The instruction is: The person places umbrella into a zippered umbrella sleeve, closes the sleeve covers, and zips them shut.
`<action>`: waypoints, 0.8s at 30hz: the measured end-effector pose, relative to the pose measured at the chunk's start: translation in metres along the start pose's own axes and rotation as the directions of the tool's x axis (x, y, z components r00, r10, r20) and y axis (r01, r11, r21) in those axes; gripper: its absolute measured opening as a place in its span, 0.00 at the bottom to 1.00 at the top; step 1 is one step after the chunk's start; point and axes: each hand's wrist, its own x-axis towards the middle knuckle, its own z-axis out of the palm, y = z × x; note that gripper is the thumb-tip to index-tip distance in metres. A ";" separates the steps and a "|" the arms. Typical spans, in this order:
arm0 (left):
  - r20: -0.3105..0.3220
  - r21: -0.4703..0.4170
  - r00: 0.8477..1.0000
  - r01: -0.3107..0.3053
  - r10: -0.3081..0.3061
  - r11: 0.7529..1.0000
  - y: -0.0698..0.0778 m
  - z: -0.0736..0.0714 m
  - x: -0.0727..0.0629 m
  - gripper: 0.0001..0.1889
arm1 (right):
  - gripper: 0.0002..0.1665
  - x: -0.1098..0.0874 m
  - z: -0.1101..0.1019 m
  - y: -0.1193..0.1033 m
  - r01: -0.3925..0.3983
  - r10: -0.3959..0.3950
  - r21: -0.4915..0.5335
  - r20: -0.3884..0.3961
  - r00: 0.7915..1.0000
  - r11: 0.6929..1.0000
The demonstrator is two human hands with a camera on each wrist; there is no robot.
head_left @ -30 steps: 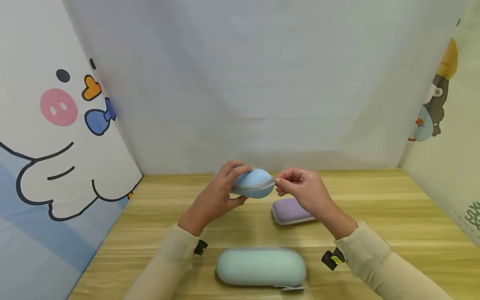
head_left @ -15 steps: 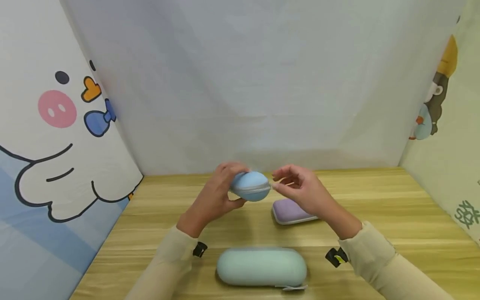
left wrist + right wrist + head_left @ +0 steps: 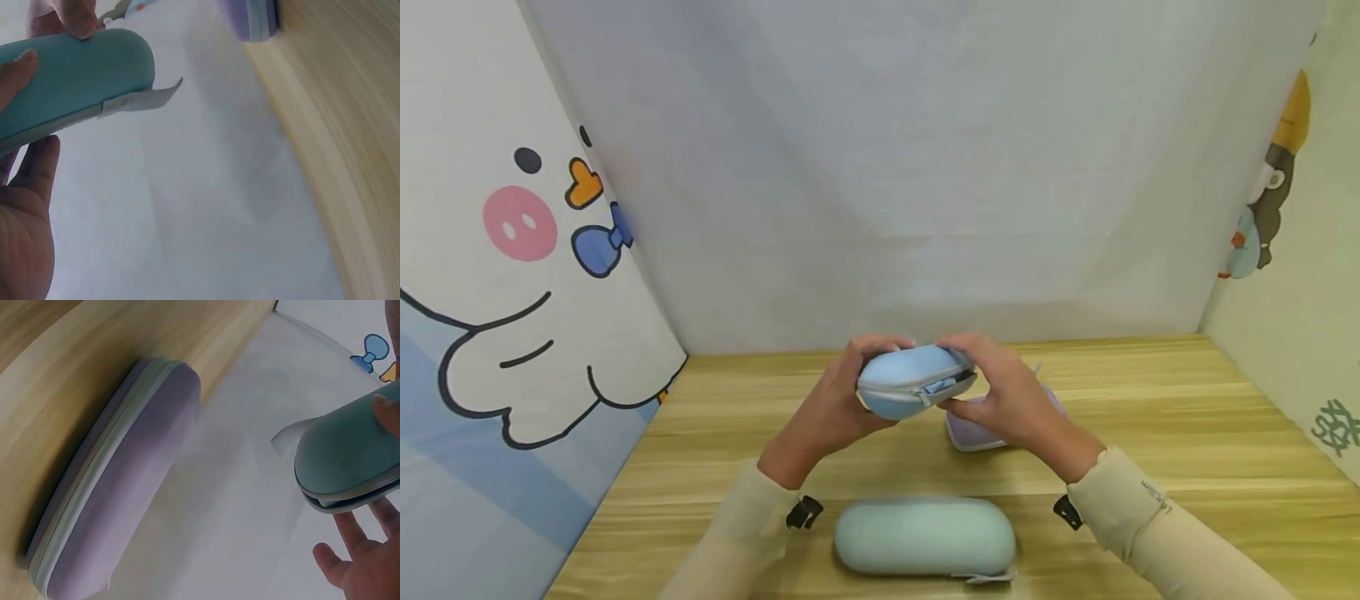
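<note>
Both hands hold a light blue zippered glasses case (image 3: pixel 913 367) above the table. My left hand (image 3: pixel 829 408) grips its left end, fingers over the top and thumb underneath. At the right end, my right hand (image 3: pixel 1011 396) holds it with fingers above and thumb below. The zip is part-way undone: a gap shows at the right front, with light blue cloth (image 3: pixel 938 386) visible inside and the zip pull hanging by it. In the right wrist view the case (image 3: pixel 350 453) looks greenish, with a slit along its edge and a strap loop at its end.
A mint green case (image 3: pixel 925 536) lies on the wooden table (image 3: pixel 670 467) near the front, its strap toward the right. Behind it, a purple case (image 3: pixel 973 435) lies partly hidden by my right hand. A white sheet (image 3: pixel 880 167) hangs behind, with printed cloths on both sides.
My right hand has gone from fingertips at the case's right end to gripping that end. The case has turned, so its long side and the undone zip now face the head camera.
</note>
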 end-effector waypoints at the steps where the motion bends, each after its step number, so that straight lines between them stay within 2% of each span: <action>1: 0.001 0.015 1.000 0.004 -0.004 1.000 0.002 -0.001 0.000 0.45 | 0.44 -0.001 -0.001 0.001 -0.001 0.001 -0.014 -0.008 1.000 1.000; 3: 0.002 0.079 1.000 0.006 -0.006 0.997 0.007 -0.003 0.001 0.46 | 0.43 -0.001 -0.004 0.003 -0.002 0.000 -0.064 -0.026 1.000 0.998; 5: 0.007 0.196 1.000 -0.013 0.012 0.980 0.012 -0.006 0.003 0.46 | 0.43 -0.002 -0.006 0.005 -0.009 0.004 -0.127 -0.041 0.999 0.992; 8: 0.026 0.387 0.999 -0.050 0.043 0.921 0.018 -0.009 0.007 0.44 | 0.43 -0.003 -0.008 0.009 -0.025 0.014 -0.201 -0.055 0.998 0.979; 10: 0.043 0.477 0.998 -0.067 0.053 0.876 0.020 -0.009 0.008 0.41 | 0.43 -0.004 -0.009 0.011 -0.036 0.025 -0.223 -0.053 0.998 0.974; 11: 0.046 0.501 0.998 -0.066 0.049 0.863 0.021 -0.008 0.009 0.40 | 0.43 -0.004 -0.009 0.011 -0.043 0.033 -0.232 -0.050 0.998 0.972; 13: 0.038 0.518 0.999 -0.051 0.036 0.854 0.020 -0.005 0.010 0.38 | 0.44 -0.003 -0.009 0.011 -0.070 0.063 -0.242 -0.035 0.997 0.968; 15: 0.017 0.514 1.000 -0.030 0.025 0.857 0.019 -0.002 0.011 0.34 | 0.46 -0.002 -0.008 0.009 -0.102 0.101 -0.232 -0.019 0.995 0.967; 18: -0.035 0.503 0.999 0.014 0.003 0.864 0.016 0.003 0.012 0.31 | 0.45 0.001 -0.004 0.000 -0.111 0.104 -0.157 -0.053 0.993 0.981; 21: -0.083 0.526 0.996 0.054 -0.012 0.849 0.016 0.006 0.013 0.30 | 0.34 0.003 0.003 -0.018 -0.052 0.057 0.037 -0.154 0.986 0.998; 22: -0.097 0.539 0.995 0.065 -0.015 0.840 0.016 0.007 0.014 0.30 | 0.29 0.004 0.006 -0.025 -0.022 0.044 0.117 -0.185 0.982 0.993; 24: -0.119 0.569 0.993 0.076 -0.010 0.818 0.016 0.008 0.017 0.31 | 0.21 0.006 0.012 -0.039 0.004 0.058 0.273 -0.218 0.974 0.962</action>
